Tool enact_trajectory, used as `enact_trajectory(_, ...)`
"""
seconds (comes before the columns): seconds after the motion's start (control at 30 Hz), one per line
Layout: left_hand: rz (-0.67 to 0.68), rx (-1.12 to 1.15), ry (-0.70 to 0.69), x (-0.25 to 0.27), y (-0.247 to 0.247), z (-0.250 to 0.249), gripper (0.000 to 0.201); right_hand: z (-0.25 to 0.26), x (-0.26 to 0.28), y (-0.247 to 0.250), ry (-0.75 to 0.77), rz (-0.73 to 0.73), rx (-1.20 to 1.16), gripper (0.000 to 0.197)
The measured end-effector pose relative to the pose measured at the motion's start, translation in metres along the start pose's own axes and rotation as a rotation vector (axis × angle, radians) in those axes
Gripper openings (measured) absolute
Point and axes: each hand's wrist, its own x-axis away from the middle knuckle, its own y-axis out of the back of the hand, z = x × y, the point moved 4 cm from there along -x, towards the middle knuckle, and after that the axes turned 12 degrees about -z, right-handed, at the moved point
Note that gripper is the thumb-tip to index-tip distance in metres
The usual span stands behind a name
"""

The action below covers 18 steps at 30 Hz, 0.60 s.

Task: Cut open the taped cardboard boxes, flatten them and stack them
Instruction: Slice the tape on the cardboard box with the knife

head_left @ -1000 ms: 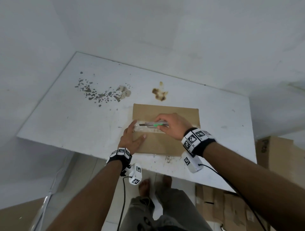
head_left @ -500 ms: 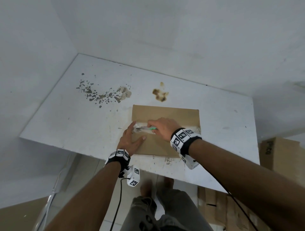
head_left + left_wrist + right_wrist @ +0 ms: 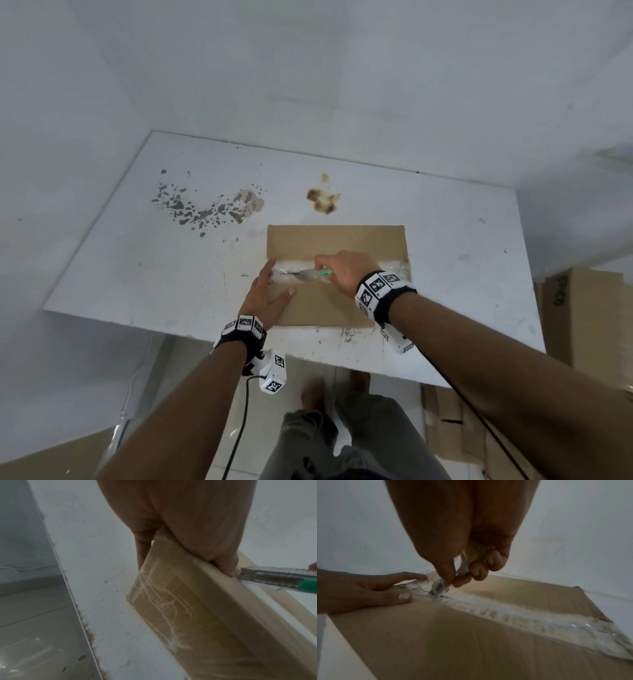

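A brown cardboard box (image 3: pixel 329 305) lies on the white table (image 3: pixel 171 274), its top seam covered by clear tape (image 3: pixel 394 265). My right hand (image 3: pixel 342 270) grips a utility knife (image 3: pixel 308 273) with a green slider; the blade tip is in the tape (image 3: pixel 505 609) near the box's left end. The knife (image 3: pixel 439 588) is held between thumb and curled fingers. My left hand (image 3: pixel 270 294) lies flat on the box's left edge, fingers straight, thumb on the top face. In the left wrist view the fingers (image 3: pixel 142 553) run down the box's taped side (image 3: pixel 171 615), and the knife (image 3: pixel 274 580) shows at right.
The table carries brown stains (image 3: pixel 323 200) and dark flecks (image 3: pixel 205 212) behind the box. More cardboard boxes (image 3: pixel 589 315) stand on the floor at right, with flattened cardboard (image 3: pixel 455 428) below the table's near edge. My feet (image 3: pixel 315 394) are under the near edge.
My right hand has drawn the knife leftward along the taped seam, from about the middle toward the left end. The left hand has stayed flat on the box's left edge.
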Motion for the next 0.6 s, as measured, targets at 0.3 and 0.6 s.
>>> enact_trajectory(0.3, -0.062, -0.258, -0.016, 0.000, 0.001, -0.005, 0.079, -0.032, 0.015, 0.008, -0.052, -0.019, 0.071, 0.018)
enact_trajectory(0.6, -0.123, -0.619, -0.401, 0.009, -0.044, -0.045, 0.040, -0.041, 0.018, 0.013, -0.099, 0.010, 0.050, 0.024)
